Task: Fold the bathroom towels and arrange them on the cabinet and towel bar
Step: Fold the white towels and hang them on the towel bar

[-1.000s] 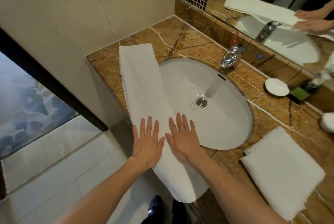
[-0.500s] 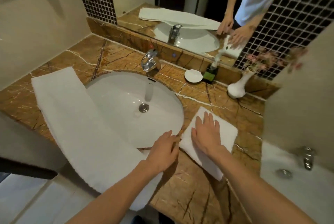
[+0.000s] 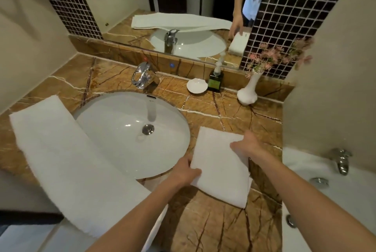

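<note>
From my remote seat, the brown veined marble counter (image 3: 203, 227) is the working surface, and its front edge is the first hazard. The long white terry towel (image 3: 61, 160), folded into a strip, lies on the counter left of the sink with its near end hanging over that edge. My left forearm crosses above that end, and a brush from it could drag the strip to the floor.

The white oval ceramic basin (image 3: 122, 125) sits between the two towels. If it is wet, a corner dipped into it would spoil the fold. The white bathtub (image 3: 325, 180) lies just beyond the counter's right end, so a swing that way risks a drop into it.

The small white folded towel (image 3: 219, 168) is to the right of the basin, over the counter. My left hand (image 3: 184, 172) pinches its left edge with the thumb on top. My right hand (image 3: 247, 146) grasps its far right edge. Blur hides whether the towel is lifted clear or resting on the counter. The two grips are on opposite edges, so the layers could sag or slide apart if I lift unevenly.

The white ceramic vase of pink flowers (image 3: 247, 94) stands near the back wall and looks top-heavy. A towel pushed back carelessly could tip it.
</note>
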Demonstrator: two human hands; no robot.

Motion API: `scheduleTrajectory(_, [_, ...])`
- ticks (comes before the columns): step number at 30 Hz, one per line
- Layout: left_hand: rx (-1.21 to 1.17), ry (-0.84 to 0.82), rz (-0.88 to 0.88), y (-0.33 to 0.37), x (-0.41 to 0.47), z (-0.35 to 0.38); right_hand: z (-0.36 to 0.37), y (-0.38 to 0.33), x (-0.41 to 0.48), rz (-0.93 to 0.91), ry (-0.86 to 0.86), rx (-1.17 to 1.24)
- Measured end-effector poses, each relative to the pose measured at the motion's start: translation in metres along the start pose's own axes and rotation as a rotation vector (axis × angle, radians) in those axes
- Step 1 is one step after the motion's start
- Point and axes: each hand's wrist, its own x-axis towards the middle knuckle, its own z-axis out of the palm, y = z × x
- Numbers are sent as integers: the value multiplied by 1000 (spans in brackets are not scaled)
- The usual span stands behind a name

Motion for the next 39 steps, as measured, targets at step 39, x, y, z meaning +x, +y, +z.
scheduleTrajectory(39, [150,-233,-8,33,-2,-55,37,36,-151,-780,-24,-304])
